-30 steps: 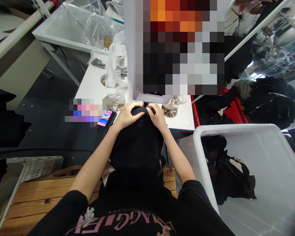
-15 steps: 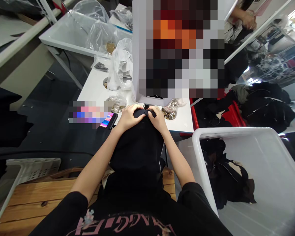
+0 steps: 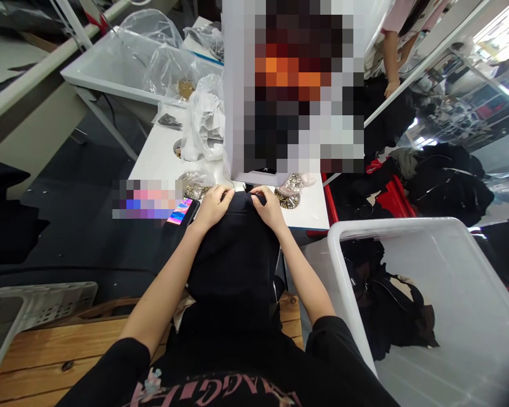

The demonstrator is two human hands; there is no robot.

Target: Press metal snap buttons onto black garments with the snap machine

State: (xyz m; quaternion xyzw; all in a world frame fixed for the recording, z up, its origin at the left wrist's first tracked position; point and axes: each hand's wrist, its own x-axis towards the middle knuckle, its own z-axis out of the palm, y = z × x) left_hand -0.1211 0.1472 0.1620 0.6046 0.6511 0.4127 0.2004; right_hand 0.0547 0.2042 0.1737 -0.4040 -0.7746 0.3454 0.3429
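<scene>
A black garment is draped over my lap, its far edge reaching up to the base of the white machine. My left hand grips that edge on the left, thumb on top and fingers partly hidden. On the right, my right hand pinches the same edge with its thumb and curled fingers. Between the hands, a small dark spot shows on the cloth, too small to make out. Just above it is a dark machine part. Metal pieces lie in a bowl beyond my right hand.
A lit phone lies left of my left hand. Clear plastic bags crowd the white table. At right stands a white bin with dark cloth; behind it is a red crate. Another person's hand shows at upper right.
My left hand has shifted left along the garment's edge, away from my right hand, widening the gap between them. The right hand stays near the edge. The view has shifted slightly.
</scene>
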